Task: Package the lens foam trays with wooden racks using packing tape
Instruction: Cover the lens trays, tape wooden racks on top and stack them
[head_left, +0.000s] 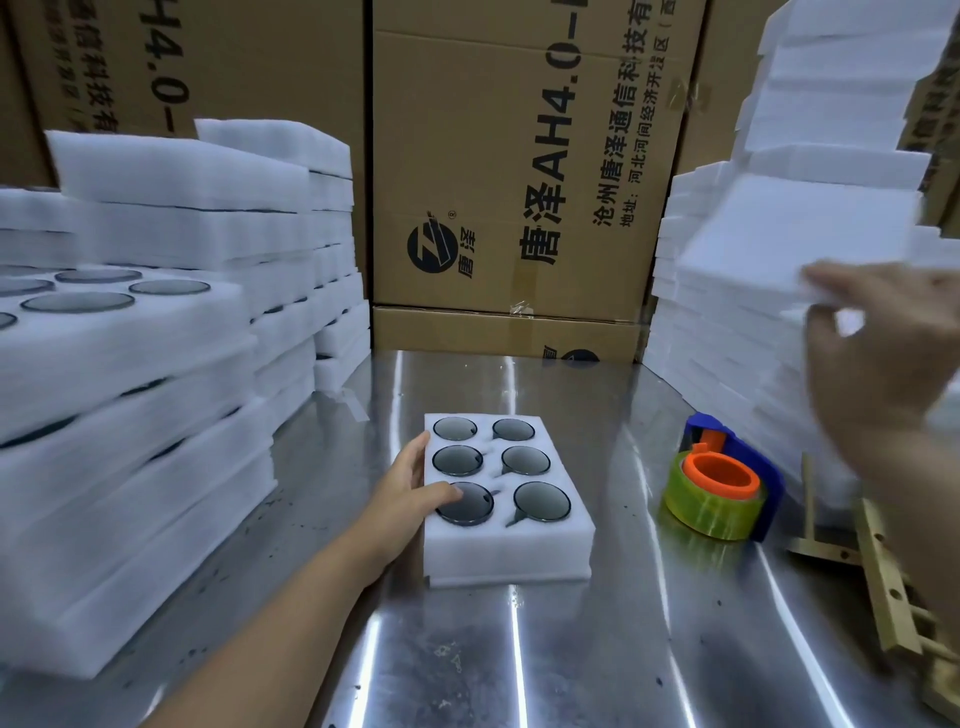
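Observation:
A white foam tray (506, 548) with several round dark lenses lies on the steel table (519, 665) in the middle. My left hand (410, 486) rests against the tray's left side, thumb on the top near a lens, fingers fairly straight. My right hand (883, 358) is raised at the right and grips the corner of a plain white foam sheet (795, 239) on top of the right stack. A yellow-green roll of packing tape (714, 496) in a blue dispenser with an orange core sits right of the tray. Wooden racks (883, 566) lie at the right edge.
Tall stacks of lens-filled foam trays (130, 389) crowd the left side. A leaning stack of blank foam sheets (727, 338) fills the right. Big printed cardboard boxes (519, 182) wall off the back.

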